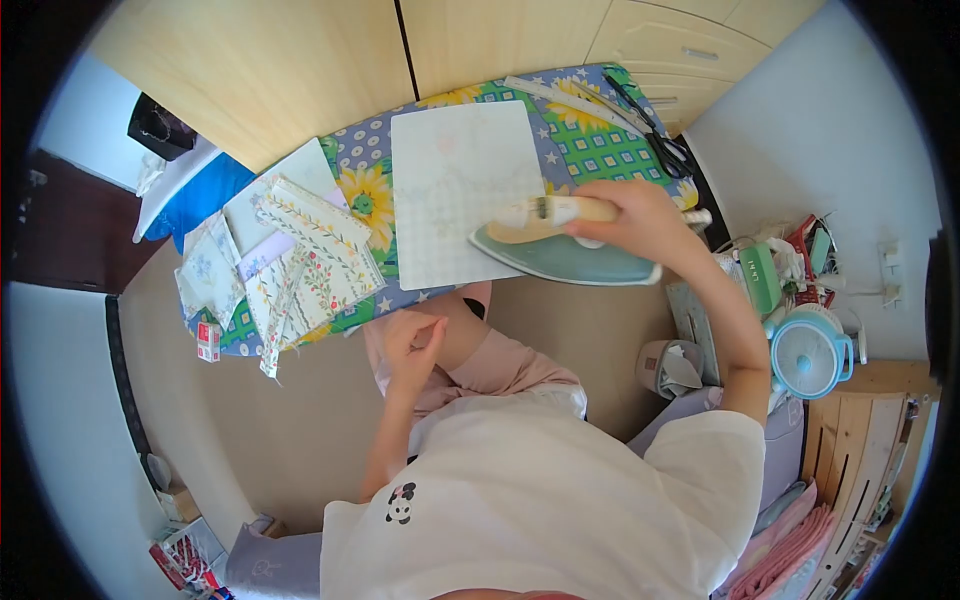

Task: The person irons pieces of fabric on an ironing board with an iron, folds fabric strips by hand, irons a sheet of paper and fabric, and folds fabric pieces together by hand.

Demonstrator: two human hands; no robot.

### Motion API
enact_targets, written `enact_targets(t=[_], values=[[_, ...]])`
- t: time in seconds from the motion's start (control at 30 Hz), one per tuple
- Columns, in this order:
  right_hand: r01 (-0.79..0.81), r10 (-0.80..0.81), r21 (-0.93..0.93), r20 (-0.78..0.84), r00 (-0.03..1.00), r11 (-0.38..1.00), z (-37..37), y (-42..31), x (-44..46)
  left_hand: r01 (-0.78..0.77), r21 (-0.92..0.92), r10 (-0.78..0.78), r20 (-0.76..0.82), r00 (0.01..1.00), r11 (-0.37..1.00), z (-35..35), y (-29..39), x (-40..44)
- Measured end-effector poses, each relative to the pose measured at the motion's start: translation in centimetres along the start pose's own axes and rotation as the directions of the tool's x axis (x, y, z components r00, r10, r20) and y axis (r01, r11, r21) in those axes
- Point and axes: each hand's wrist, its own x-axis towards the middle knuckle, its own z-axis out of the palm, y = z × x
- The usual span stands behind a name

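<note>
My right hand point(625, 220) is wrapped round the handle of a green and cream iron point(570, 250). The iron is over the right edge of a white rectangular mat point(460, 180), its tip pointing left. My left hand point(412, 345) is above my lap, just off the near edge of the ironing board, with fingers curled in; whether it holds anything small is hidden. Patterned floral fabric pieces point(318, 265) lie in a loose pile left of the mat, on the sunflower-print board cover point(370, 195).
A ruler point(560, 97) and black scissors point(668, 155) lie at the board's far right. A small red and white box point(208, 341) is at its left edge. To the right stand a blue fan point(806, 355) and a bin point(660, 366). Cabinets point(500, 40) border the far side.
</note>
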Motion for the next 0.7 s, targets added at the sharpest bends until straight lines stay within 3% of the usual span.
enact_targets(t=[0.07,0.1,0.17,0.37,0.7], values=[[-0.083,0.087,0.079,-0.056,0.995,0.993,-0.7,1.1,-1.7,-0.369,0.367,0.398,-0.003,0.917,0.854,-1.0,1.7,1.4],[-0.162,0.18,0.161,-0.106,0.978,0.974,-1.1,1.8,-2.5,-0.367,0.366,0.396,-0.005,0.918,0.855,-1.2,2.0,2.1],[-0.22,0.254,0.201,-0.166,0.953,0.955,-1.4,3.1,-4.0,-0.472,0.564,0.518,0.089,0.851,0.678,-1.3,2.2,3.4],[-0.42,0.449,0.159,-0.311,0.837,0.893,-3.1,4.5,-7.2,-0.554,0.531,0.559,0.172,0.811,0.641,-0.9,0.1,4.1],[-0.376,0.442,0.242,-0.354,0.824,0.895,-2.6,5.8,-8.6,-0.481,0.562,0.556,0.046,0.83,0.673,1.8,1.3,4.5]])
